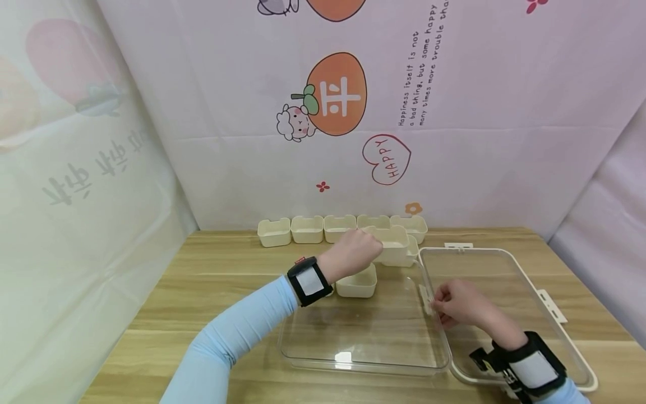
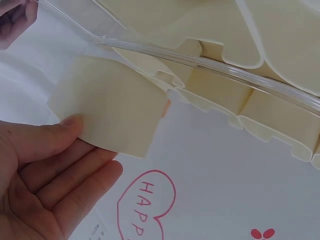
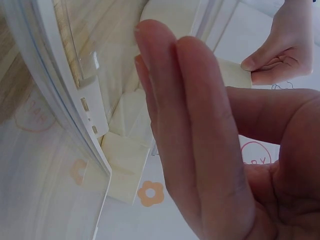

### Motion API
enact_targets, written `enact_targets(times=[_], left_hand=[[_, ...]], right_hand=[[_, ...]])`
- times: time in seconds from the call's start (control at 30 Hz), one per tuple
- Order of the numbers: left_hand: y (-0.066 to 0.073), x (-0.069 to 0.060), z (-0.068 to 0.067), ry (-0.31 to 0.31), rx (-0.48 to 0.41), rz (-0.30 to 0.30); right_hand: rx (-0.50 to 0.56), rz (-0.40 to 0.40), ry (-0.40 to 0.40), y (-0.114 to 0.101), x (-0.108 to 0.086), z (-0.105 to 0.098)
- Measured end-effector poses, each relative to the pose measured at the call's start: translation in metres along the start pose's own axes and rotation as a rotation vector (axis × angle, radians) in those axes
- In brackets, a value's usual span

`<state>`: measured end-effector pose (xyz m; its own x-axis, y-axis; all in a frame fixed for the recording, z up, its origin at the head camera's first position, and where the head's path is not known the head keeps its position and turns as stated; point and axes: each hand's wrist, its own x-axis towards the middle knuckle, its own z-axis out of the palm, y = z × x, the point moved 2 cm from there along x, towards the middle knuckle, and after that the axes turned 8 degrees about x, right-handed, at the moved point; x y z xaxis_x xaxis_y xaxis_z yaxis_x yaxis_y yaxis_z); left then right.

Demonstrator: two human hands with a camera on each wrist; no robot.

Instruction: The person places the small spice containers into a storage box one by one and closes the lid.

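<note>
My left hand [image 1: 353, 253] pinches a cream plastic bin [image 2: 110, 105] between thumb and fingers, above the far part of a clear plastic box [image 1: 363, 359]. Inside that box stands another cream bin [image 1: 356, 286], with a further one mostly hidden behind my left wrist. My right hand [image 1: 461, 304] is at the box's right side, beside a white latch [image 3: 93, 107]. Its fingers look fairly straight in the right wrist view, with nothing seen between them. Whether they touch the box wall, I cannot tell.
Several cream bins [image 1: 307, 230] stand in a row along the table's back edge, against a printed cloth [image 1: 227, 112]. Right of the box lies a clear lid [image 1: 504, 280] with a pale rim and latches. Bare wooden table [image 1: 202, 292] shows on the left.
</note>
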<state>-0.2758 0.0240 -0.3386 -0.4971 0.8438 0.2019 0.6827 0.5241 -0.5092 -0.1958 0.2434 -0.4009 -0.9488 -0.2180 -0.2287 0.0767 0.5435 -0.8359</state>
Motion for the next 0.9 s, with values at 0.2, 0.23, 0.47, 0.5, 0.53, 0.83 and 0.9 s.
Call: enact_targets(times=[0.2,0.23,0.47,0.5,0.53,0.83,0.9], left_hand=[[0.005,0.0,-0.004,0.009,0.004,0.004],[0.006,0.0,-0.005,0.015,0.013,0.007],[0.012,0.001,-0.01,0.045,0.028,0.033],[0.013,0.001,-0.01,0.045,0.024,0.037],[0.015,0.001,-0.01,0.047,0.019,0.041],[0.024,0.0,-0.013,0.034,0.007,0.069],[0.027,0.0,-0.013,0.021,0.0,0.072]], right_hand=[[-0.004,-0.004,-0.001,-0.001,0.0,-0.001],[-0.006,-0.004,-0.001,-0.001,0.0,-0.001],[0.006,-0.004,-0.005,-0.001,0.0,0.0],[0.005,-0.005,-0.004,-0.001,0.0,0.0],[0.002,-0.005,-0.004,-0.001,0.0,0.0],[-0.02,0.009,0.012,0.0,0.0,0.0],[-0.031,0.011,0.015,0.0,-0.001,0.0]])
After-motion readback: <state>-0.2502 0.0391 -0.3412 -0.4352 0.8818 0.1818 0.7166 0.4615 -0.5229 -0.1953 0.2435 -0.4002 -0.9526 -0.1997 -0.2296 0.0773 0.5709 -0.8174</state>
